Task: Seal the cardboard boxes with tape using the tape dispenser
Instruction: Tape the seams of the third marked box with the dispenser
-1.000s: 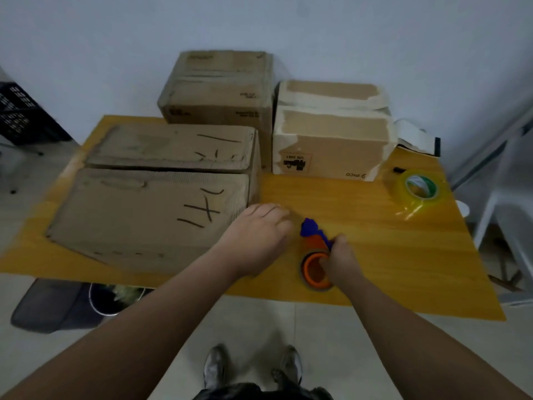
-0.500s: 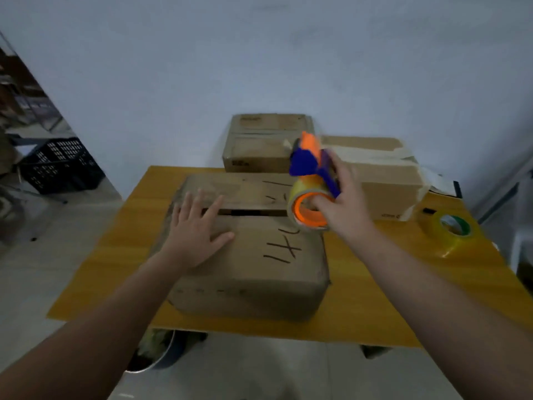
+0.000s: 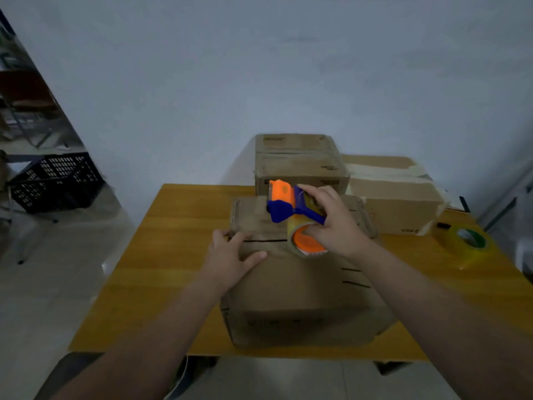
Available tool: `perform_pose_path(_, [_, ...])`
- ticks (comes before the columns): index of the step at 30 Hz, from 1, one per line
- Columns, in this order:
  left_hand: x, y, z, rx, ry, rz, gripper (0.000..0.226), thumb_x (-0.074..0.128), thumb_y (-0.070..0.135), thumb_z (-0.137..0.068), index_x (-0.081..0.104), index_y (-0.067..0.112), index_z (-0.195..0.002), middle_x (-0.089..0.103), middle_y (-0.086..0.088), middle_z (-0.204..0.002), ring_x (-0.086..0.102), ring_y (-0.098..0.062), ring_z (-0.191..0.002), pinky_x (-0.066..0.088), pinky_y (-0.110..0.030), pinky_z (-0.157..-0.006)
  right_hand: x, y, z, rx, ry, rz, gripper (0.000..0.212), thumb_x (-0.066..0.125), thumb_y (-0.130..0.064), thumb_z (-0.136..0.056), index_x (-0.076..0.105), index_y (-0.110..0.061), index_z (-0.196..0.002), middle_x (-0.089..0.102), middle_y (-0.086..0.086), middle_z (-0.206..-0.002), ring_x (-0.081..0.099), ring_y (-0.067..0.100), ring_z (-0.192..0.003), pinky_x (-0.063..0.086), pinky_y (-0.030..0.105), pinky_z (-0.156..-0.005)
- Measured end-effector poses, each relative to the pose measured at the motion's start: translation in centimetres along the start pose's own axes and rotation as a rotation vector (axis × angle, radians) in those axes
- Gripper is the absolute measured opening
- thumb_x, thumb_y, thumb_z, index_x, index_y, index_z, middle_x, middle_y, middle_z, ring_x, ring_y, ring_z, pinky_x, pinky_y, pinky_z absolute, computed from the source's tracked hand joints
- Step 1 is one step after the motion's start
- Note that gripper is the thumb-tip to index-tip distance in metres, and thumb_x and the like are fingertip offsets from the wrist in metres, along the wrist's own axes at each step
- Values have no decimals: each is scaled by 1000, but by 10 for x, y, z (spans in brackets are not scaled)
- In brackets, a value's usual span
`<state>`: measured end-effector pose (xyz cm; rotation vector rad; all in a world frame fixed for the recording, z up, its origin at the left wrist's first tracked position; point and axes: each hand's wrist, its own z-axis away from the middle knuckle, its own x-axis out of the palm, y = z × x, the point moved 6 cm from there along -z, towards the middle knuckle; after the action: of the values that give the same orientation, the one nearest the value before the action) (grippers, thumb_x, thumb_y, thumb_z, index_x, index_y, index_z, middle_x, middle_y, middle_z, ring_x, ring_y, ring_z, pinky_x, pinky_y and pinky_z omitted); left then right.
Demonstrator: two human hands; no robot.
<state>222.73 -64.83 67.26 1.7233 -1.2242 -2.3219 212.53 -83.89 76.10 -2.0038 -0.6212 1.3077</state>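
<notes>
Cardboard box [image 3: 302, 284], the nearest one, sits at lower centre of the frame on the yellow table [image 3: 173, 255], close to the table's front edge. Its top flaps are down. A dark seam [image 3: 265, 241] runs left to right between them, with no tape visible across it.

Left hand [image 3: 230, 261], left of centre, lies on the box top. The fingers are straight and close together, reaching over the left edge by the seam. The thumb is spread out to the right and the palm presses the flap flat.

Right hand [image 3: 334, 223], centre frame and just beyond the left, has its fingers curled round the tape dispenser [image 3: 291, 206]. The thumb rests on the orange core of the loaded roll [image 3: 307, 242]. The dispenser has a blue body and an orange head that points toward upper left. The roll hangs over the seam; whether it touches the cardboard, cannot tell.

Judgement: the dispenser is being lined up for the first strip, and sealing of this box has not yet begun. The next move calls for setting the head down at one end of the seam and sticking the free end there. It then needs an even pull along the gap while the left hand holds the flaps level. Whether a free tape end is ready is too blurred to say.

Farther back:
- Spare roll [image 3: 467, 241] on the table at right of frame, well apart from the box.
- Two back boxes at upper centre against the wall, one brown [image 3: 300, 166] and one with pale tape [image 3: 395, 197].
- Black crate [image 3: 54, 180] at left of frame, off the table.
</notes>
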Motion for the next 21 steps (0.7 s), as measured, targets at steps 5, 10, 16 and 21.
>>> perform_pose_path(5, [-26, 1, -7, -121, 158, 311, 52, 24, 51, -98, 70, 27, -104, 46, -4, -129, 35, -25, -125, 26, -40, -104, 5, 7, 9, 10, -17, 48, 75, 68, -1, -76, 38, -32, -137, 37, -9, -115, 43, -2, -102, 39, 13, -85])
perform_pose_path(10, [-26, 15, -7, -272, -26, 710, 84, 14, 80, -81, 70, 23, -108, 58, 3, -121, 48, -16, -112, 32, -35, -94, 9, 6, 7, -19, -39, 88, 75, 68, -2, -76, 37, -29, -140, 36, -11, -114, 42, -3, -101, 36, 10, -81])
perform_pose_path(16, [-32, 29, -7, -298, -115, 760, 72, 31, 75, -84, 67, 16, -102, 73, 3, -92, 58, -15, -84, 44, -30, -73, 9, 11, 6, -18, -35, 76, 76, 68, -3, -77, 36, -32, -139, 35, -12, -115, 41, -5, -107, 38, 8, -81])
perform_pose_path(21, [-30, 42, -7, -251, -156, 864, 39, 56, 48, -89, 67, 10, -91, 74, -1, -79, 58, -12, -67, 46, -23, -57, 10, 10, 5, -21, -57, 96, 76, 68, -6, -77, 35, -32, -141, 36, -11, -116, 43, 0, -102, 40, 16, -83])
